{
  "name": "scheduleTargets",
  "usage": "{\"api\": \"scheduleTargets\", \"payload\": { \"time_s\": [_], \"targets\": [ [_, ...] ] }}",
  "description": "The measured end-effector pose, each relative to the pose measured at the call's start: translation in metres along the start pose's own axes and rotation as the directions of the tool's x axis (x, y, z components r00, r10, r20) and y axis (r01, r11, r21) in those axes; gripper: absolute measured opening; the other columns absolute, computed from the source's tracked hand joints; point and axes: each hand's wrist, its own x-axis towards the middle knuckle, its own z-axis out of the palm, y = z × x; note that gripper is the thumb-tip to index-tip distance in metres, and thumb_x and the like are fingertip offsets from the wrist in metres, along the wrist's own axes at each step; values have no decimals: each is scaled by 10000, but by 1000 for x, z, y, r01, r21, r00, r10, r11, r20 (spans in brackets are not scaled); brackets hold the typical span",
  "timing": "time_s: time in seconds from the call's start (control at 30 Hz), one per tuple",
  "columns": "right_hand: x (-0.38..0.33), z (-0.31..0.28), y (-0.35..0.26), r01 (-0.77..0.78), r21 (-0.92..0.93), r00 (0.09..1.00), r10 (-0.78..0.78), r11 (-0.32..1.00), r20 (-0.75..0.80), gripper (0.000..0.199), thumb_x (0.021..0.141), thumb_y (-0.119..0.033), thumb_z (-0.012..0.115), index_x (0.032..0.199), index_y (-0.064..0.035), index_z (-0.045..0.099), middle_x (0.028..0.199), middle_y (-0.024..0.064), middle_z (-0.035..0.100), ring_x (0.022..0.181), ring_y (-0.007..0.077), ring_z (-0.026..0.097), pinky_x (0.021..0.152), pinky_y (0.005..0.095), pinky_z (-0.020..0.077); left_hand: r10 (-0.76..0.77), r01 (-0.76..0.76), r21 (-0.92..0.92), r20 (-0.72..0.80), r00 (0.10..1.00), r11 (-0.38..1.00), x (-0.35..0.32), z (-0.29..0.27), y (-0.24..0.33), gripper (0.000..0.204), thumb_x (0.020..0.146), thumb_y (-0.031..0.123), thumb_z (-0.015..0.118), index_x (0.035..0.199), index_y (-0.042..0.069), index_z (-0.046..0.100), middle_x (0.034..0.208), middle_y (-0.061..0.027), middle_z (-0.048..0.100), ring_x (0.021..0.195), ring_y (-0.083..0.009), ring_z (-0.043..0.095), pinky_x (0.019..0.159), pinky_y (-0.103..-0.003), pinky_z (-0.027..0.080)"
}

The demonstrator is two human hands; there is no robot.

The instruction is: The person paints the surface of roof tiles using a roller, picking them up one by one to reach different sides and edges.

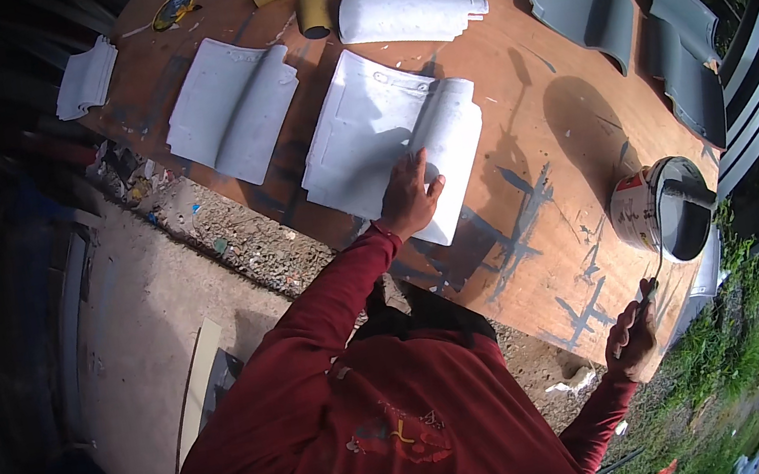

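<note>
White tile directly under left hand, fingers laid on its ridge, thumb apart; right hand fingers wrapped round handle of roller; bucket just beyond those fingers, grey tiles farther out on bench

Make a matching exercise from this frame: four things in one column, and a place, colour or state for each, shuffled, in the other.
Column one:
1. Left hand
2. Right hand
3. Bucket
4. Short tube

Column two:
A. Brownish yellow
B. Gripping a tool handle
C. Grey inside
D. On a white tile

Pairs: 1-D, 2-B, 3-C, 4-A
</note>
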Motion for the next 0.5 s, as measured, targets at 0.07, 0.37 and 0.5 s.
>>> {"api": "scheduleTargets", "payload": {
  "time_s": [0.07,0.37,0.5],
  "targets": [
    [16,22,3,-46,-146,996,56,988,65,458,1123,-292,426,1480,-5,418,770,76,588,400,118,462,307,241,382,-156,197,-311,151,976,930,4,-18,-8,502,1000,242,619,1418,-15,514,1391,-284,556,1251,-449,559,1045,-491,457],
    [157,190,74,35,-881,728,592,471,346,410,964,-52,583,1370,4,556,890,104,674,678,162,655,619,304,555,-567,549,-179,-428,704,816,-80,-60,-120,367,1041,273,582,1273,-11,592,1158,-237,643,1057,-411,624,884,-502,485],
    [201,232,114,636,-730,592,449,250,670,362,970,-66,574,1328,-24,592,938,167,714,723,236,651,698,365,530,-696,666,-211,-296,655,716,-70,-57,-146,407,1062,356,542,969,-19,670,899,-249,668,852,-440,635,760,-500,481]
  ]
}}
